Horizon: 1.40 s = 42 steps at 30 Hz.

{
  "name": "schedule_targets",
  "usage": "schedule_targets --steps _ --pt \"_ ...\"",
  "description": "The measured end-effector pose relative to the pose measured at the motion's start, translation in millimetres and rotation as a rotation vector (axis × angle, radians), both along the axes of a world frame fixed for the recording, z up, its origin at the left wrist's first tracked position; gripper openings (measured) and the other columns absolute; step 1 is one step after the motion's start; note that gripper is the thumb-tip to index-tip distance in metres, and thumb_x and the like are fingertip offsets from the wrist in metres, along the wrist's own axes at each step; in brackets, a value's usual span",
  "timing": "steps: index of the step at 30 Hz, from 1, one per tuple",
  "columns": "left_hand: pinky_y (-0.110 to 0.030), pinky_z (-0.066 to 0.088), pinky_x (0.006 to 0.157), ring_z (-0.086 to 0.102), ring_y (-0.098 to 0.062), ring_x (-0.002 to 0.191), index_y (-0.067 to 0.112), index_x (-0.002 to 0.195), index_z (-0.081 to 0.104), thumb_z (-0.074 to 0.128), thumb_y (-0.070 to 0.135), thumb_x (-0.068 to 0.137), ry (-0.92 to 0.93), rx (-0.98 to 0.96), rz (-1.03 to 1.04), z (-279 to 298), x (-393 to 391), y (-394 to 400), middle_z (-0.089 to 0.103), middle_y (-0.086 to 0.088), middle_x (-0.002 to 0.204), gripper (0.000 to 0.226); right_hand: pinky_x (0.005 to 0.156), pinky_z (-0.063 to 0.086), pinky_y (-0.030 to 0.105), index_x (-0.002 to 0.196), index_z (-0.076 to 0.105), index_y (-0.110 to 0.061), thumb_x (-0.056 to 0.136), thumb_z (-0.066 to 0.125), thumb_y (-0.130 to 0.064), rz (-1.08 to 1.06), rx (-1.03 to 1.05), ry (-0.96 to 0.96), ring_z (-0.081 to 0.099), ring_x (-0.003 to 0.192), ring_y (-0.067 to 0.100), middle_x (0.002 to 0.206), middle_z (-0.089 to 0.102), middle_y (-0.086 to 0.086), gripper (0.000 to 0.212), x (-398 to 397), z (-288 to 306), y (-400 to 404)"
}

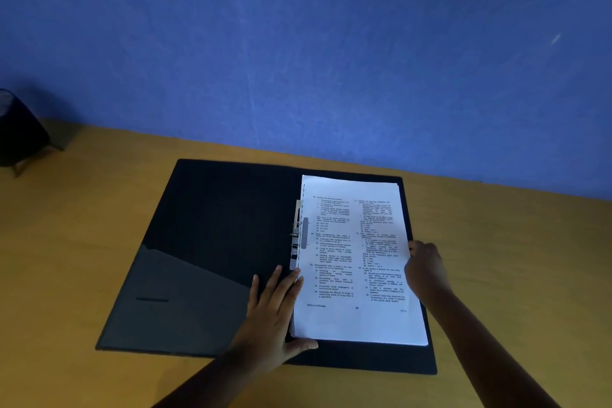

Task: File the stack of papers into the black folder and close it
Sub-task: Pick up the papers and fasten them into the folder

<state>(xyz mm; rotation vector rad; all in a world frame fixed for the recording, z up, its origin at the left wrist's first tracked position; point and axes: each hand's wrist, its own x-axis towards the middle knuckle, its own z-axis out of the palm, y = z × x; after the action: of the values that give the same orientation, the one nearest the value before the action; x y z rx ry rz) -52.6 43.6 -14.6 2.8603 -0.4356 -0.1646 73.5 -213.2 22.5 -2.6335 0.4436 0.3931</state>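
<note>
Both hands sit at the stack of papers. Left hand lies flat and spread wide, palm down on the inner face of the black folder, fingers pointing up along the stack's left edge, thumb reaching across under its bottom left corner. Right hand is curled against the stack's right edge about halfway up; I cannot tell whether it pinches the sheets or only presses them sideways.

Stack lies on the right half of the folder, printed side up, two columns of small text, top sheet slightly skewed against those beneath. Its left margin sits beside the metal clip at the spine; whether the sheets are under the clip, I cannot tell.

Folder is open flat on the wooden surface, a slanted grey pocket on the left inner cover. Blue wall behind. Dark object at far left, too dim to identify.
</note>
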Motion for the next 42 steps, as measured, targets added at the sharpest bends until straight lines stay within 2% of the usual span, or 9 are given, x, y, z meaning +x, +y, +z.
schedule_targets --steps 4,8,15,22,24,26,30,38,42 --pt "-0.057 0.004 0.118 0.009 -0.016 0.139 0.009 0.145 0.024 0.022 0.074 0.082 -0.038 -0.193 0.139 -1.3 0.9 0.7 0.036 -0.007 0.149 0.090 0.101 0.044 0.044 0.138 0.037 -0.003 0.092 0.040 0.003 0.049 -0.040 -0.016 0.044 0.123 0.036 0.136 0.040 0.022 0.047 -3.5 5.3 -0.7" --pt "-0.051 0.021 0.110 0.025 -0.020 0.136 0.001 0.139 0.036 0.015 0.064 0.090 -0.141 -0.324 0.326 12.0 20.7 1.1 0.043 -0.012 0.143 0.083 0.108 0.038 0.040 0.145 0.028 -0.012 0.088 0.061 -0.011 0.313 -0.050 -0.111 0.032 0.134 0.031 0.143 0.034 0.017 0.067 -12.3 11.3 9.1" --pt "-0.038 0.032 0.111 0.041 -0.027 0.131 0.003 0.138 0.038 0.045 0.007 0.094 -0.042 -0.575 0.512 29.5 99.2 8.0 0.046 -0.015 0.139 0.044 0.105 0.042 0.040 0.143 0.035 -0.026 0.083 0.069 -0.021 0.561 -0.103 0.024 0.032 0.135 0.031 0.147 0.033 0.012 0.070 -11.6 12.0 26.0" --pt "-0.040 0.028 0.115 0.031 -0.027 0.138 0.005 0.145 0.024 0.035 -0.002 0.095 0.272 -0.605 0.519 30.5 151.5 6.5 0.029 -0.016 0.152 0.052 0.098 0.047 0.039 0.140 0.036 -0.022 0.082 0.070 -0.020 0.597 -0.181 0.043 0.037 0.130 0.034 0.143 0.034 0.016 0.067 -6.3 11.2 31.0" --pt "-0.034 0.045 0.095 0.053 -0.024 0.115 0.007 0.145 0.026 0.034 -0.002 0.095 0.332 -0.665 0.524 32.2 156.9 1.1 0.049 -0.013 0.134 0.052 0.098 0.048 0.039 0.140 0.036 -0.022 0.083 0.069 -0.020 0.599 -0.189 0.042 0.037 0.130 0.035 0.142 0.034 0.016 0.066 -6.6 10.5 31.1" --pt "-0.021 0.038 0.062 0.049 -0.006 0.070 0.011 0.142 0.035 0.033 -0.002 0.094 0.343 -0.733 0.508 33.7 157.2 -4.9 0.054 0.004 0.101 0.050 0.097 0.048 0.040 0.139 0.036 -0.022 0.083 0.069 -0.020 0.600 -0.199 0.036 0.037 0.129 0.035 0.143 0.034 0.016 0.066 -7.3 10.0 31.2" --pt "-0.006 0.034 0.050 0.034 0.005 0.062 0.011 0.137 0.043 0.034 -0.001 0.095 0.230 -0.854 0.529 30.3 153.6 -9.4 0.050 0.011 0.102 0.044 0.097 0.048 0.041 0.140 0.036 -0.021 0.083 0.070 -0.019 0.595 -0.205 0.027 0.038 0.129 0.037 0.144 0.034 0.017 0.066 -7.2 8.0 31.9" --pt "0.001 0.045 0.070 0.063 -0.008 0.085 0.002 0.098 0.068 0.051 0.001 0.092 -0.008 -0.993 0.593 33.9 128.9 -3.4 0.070 -0.008 0.099 0.019 0.098 0.047 0.041 0.139 0.036 -0.021 0.083 0.070 -0.021 0.588 -0.206 0.036 0.037 0.130 0.036 0.144 0.033 0.016 0.066 -5.2 5.8 31.8" --pt "0.000 0.046 0.069 0.064 0.012 0.076 -0.002 0.099 0.068 0.054 0.001 0.091 0.096 -1.093 0.549 35.6 117.4 0.7 0.068 -0.007 0.096 0.016 0.098 0.047 0.042 0.140 0.036 -0.022 0.083 0.070 -0.021 0.589 -0.215 0.038 0.037 0.130 0.037 0.144 0.033 0.016 0.066 -5.0 5.5 31.9"
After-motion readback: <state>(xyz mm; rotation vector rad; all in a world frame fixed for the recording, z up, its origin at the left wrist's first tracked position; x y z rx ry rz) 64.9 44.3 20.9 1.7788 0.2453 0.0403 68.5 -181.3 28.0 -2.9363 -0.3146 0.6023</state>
